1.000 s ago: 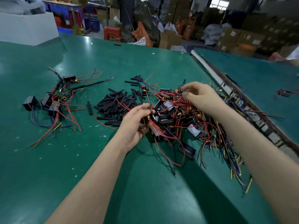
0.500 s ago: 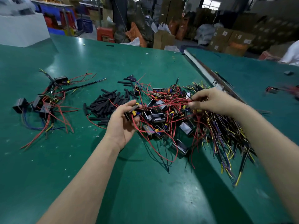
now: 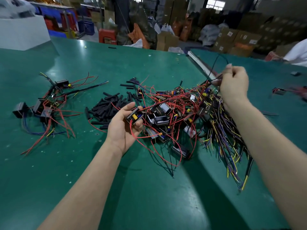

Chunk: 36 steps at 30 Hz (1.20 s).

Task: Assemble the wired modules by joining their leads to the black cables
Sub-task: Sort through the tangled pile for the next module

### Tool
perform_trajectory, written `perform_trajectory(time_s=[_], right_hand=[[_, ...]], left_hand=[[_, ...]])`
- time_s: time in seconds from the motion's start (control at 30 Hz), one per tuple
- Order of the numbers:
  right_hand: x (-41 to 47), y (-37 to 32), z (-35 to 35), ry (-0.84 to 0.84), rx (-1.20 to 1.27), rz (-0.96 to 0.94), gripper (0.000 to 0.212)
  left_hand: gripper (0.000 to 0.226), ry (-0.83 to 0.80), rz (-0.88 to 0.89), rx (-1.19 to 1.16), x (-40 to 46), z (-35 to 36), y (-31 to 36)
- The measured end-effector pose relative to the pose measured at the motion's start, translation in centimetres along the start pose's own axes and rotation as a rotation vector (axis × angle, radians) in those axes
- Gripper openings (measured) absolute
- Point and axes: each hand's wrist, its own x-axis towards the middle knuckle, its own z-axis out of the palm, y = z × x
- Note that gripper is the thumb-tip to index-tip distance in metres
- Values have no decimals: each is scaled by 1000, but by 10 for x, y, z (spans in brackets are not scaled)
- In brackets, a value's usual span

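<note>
left hand [image 3: 123,126]: grips small black wired module [image 3: 134,115]
right hand [image 3: 233,83]: pinches thin black cable [image 3: 214,63], up and right of module

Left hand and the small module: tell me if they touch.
Touching. The head view shows the left hand holding the module, fingers curled round it.

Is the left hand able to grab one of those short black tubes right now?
Probably not yet. The left hand already grips a module, so its fingers are busy. The black tubes lie uncovered just beside it on the table.
</note>
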Motion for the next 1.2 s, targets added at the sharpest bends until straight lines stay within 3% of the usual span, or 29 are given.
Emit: perform_trajectory(time_s=[0.1,0.13,0.2,0.27,0.33,0.37,0.43,0.5,0.67,0.73,0.87,0.97,1.03,1.1,1.2], right_hand=[[6,-4,4,139,26,8,21],[7,-3,5,97,-22,30,20],[4,2,8,-152,-138,109,26],[-6,10,11,-330,-380,134,38],[-23,14,12,-244,-607,44,44],[-32,14,14,-182,-626,-26,44],[-53,17,19,-119,-523,-181,41],[-73,23,25,-134,-412,-329,32],[-90,42,17,-498,-384,-406,23],[-87,47,8,-529,-351,-392,18],[-83,43,3,-280,-168,-428,15],[-87,36,7,20,16,-525,11],[-86,37,7,86,12,-592,9],[-83,42,8,-48,20,-553,10],[-92,39,14,-352,168,-293,24]], left_hand=[[21,25,17,-28,2,-3,2],[19,38,23,-60,2,-4,4],[14,33,14,-125,1,-6,7],[12,1,-22,-149,-1,-5,7],[10,-14,-46,-186,-3,-2,6],[21,-8,-47,-201,-3,-2,6],[35,18,-36,-227,-4,-2,6],[29,27,-28,-230,-4,-2,6],[21,54,5,-306,-2,-2,7],[21,56,19,-346,-2,-1,8],[27,-39,-1,-230,-3,3,4],[35,-162,-115,-28,-7,5,0],[33,-215,-197,37,-10,4,1],[32,-243,-261,-6,-11,3,4],[39,-238,-333,-59,-11,0,7]])
